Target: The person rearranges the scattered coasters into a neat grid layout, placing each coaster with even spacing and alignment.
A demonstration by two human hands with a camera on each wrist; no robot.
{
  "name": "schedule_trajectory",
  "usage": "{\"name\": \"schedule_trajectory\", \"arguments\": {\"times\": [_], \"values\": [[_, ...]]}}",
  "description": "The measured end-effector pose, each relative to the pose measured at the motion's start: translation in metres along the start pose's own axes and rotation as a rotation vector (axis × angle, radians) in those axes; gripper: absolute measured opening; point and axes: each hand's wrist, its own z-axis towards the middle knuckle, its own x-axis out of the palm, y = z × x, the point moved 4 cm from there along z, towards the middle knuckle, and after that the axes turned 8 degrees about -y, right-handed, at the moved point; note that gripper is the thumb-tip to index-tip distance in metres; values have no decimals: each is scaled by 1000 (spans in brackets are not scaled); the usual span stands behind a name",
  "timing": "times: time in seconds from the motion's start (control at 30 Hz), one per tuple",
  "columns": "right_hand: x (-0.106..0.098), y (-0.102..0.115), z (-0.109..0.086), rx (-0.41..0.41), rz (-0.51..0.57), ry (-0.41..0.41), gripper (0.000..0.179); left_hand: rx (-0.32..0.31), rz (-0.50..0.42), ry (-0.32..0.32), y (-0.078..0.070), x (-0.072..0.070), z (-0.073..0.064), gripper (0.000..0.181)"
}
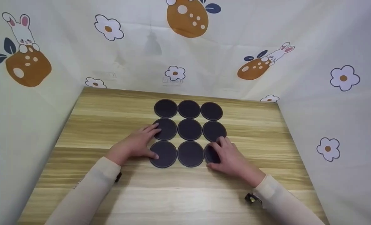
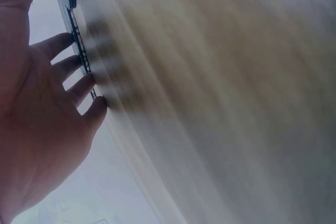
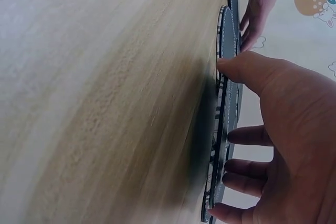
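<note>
Flat round black coasters with stitched rims lie in three rows of three, edge to edge. At the left side of the grid, my left hand (image 1: 135, 144) is spread. Its thumb touches the front-left coaster (image 1: 164, 155), and its fingertips rest on the edge of the middle-left coaster (image 1: 167, 130). Over the front-right coaster (image 1: 211, 155), partly covering it, is my right hand (image 1: 230, 157). The thumb touches its near edge and the fingers reach to its far side, near the middle-right coaster (image 1: 214, 130). In the right wrist view the right fingers (image 3: 247, 177) are apart, touching coaster edges.
The coasters lie on a wood-grain table (image 1: 173, 193). Pale fabric printed with rabbits, oranges and flowers (image 1: 141, 62) hangs behind the table and at both sides. Other coasters in the grid include the centre one (image 1: 189, 129) and the front-middle one (image 1: 190, 154).
</note>
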Motion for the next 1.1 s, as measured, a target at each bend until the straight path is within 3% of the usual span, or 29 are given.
{"name": "schedule_trajectory", "arguments": {"times": [0.93,1.1], "values": [[1,-6,-1,-27,32,-30,77,26,28,-6,-3,-1,3,117],[0,-8,-1,-19,46,-44,79,9,-19,-17,-1,-4,3,115]]}}
